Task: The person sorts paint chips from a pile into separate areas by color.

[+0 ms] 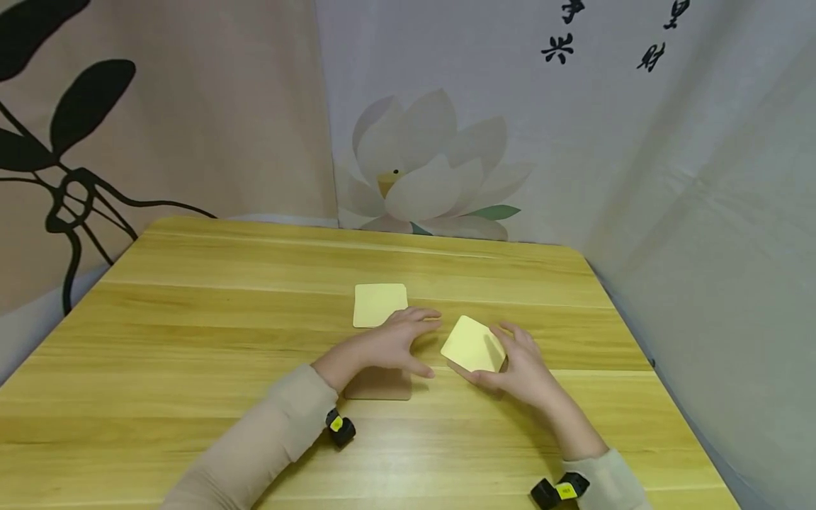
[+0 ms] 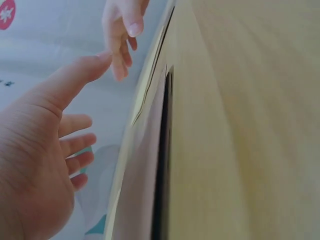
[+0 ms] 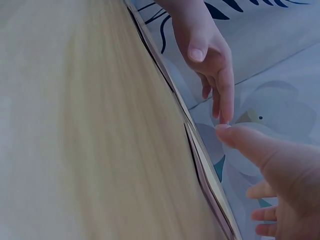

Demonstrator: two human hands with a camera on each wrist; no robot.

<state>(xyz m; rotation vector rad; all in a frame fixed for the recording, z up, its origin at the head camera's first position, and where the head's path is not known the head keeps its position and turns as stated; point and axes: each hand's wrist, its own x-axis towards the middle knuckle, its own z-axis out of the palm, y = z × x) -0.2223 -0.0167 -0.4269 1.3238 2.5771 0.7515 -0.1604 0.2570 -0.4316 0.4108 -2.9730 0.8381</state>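
My left hand (image 1: 400,341) hovers with fingers apart between a pale yellow square card (image 1: 376,303) and a pinkish-brown square card (image 1: 379,386), partly covering both. It holds nothing. To the right, a second pale yellow square (image 1: 468,343) lies turned at an angle, with a pinkish edge (image 1: 457,370) showing along its lower left side. My right hand (image 1: 519,365) is at its right corner, thumb and fingers spread around it without a visible grip. The right wrist view shows that hand (image 3: 295,175) unfolded above the table, apart from the thin layered edges of the card (image 3: 207,182).
All the cards lie on a wooden table (image 1: 223,340) with light grain. Behind it hangs a pale curtain (image 1: 574,156) printed with a lotus, dark leaves and characters. Each wrist carries a small black camera, one on the left sleeve (image 1: 287,414), one on the right.
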